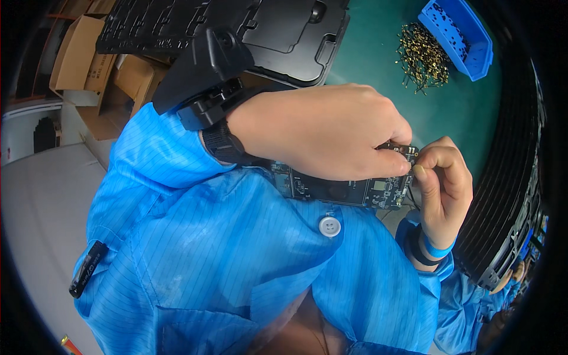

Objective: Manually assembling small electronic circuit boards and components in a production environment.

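A dark green-black circuit board [378,198], covered with small parts, lies close in front of my blue smock. My left hand [319,130] reaches across it from the left and hides much of its upper side. The left thumb and curled fingers close on the board near its right end. At that same end my right hand [444,183] is closed in a pinch, thumb tip against forefinger, right by the board's edge. Whatever sits between those fingertips is too small to make out. A thin dark strand [410,198] shows just below them.
Black moulded trays [284,41] lie beyond my left arm. On the green surface [367,65] a heap of small gold-and-black cable pieces [423,56] lies beside a blue bin [482,56]. Stacked black trays [503,177] rise at right, near another person's blue sleeve [461,313]. Cardboard boxes [80,56] stand left.
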`<move>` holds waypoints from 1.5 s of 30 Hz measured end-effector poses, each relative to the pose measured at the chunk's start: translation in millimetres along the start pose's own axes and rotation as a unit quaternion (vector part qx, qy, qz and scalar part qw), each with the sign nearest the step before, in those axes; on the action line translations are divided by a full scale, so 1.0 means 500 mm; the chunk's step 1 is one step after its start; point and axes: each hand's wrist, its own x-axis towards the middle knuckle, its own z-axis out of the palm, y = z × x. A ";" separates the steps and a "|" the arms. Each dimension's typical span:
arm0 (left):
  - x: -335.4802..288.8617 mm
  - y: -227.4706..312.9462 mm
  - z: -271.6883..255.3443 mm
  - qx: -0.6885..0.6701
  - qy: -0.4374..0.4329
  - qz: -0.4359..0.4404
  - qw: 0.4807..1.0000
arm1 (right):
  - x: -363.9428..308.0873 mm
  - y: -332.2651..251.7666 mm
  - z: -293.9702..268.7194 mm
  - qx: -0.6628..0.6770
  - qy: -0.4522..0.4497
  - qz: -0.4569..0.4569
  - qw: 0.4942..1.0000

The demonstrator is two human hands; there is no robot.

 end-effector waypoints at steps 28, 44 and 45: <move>-0.010 0.008 0.012 0.032 0.042 0.042 0.998 | -0.016 -0.039 0.020 -0.095 0.073 -0.011 0.993; -0.016 -0.003 0.016 0.025 0.061 0.061 0.996 | -0.018 -0.036 0.032 -0.110 0.080 -0.004 0.991; -0.015 -0.004 0.016 0.028 0.067 0.075 0.995 | -0.018 -0.036 0.033 -0.111 0.080 -0.003 0.991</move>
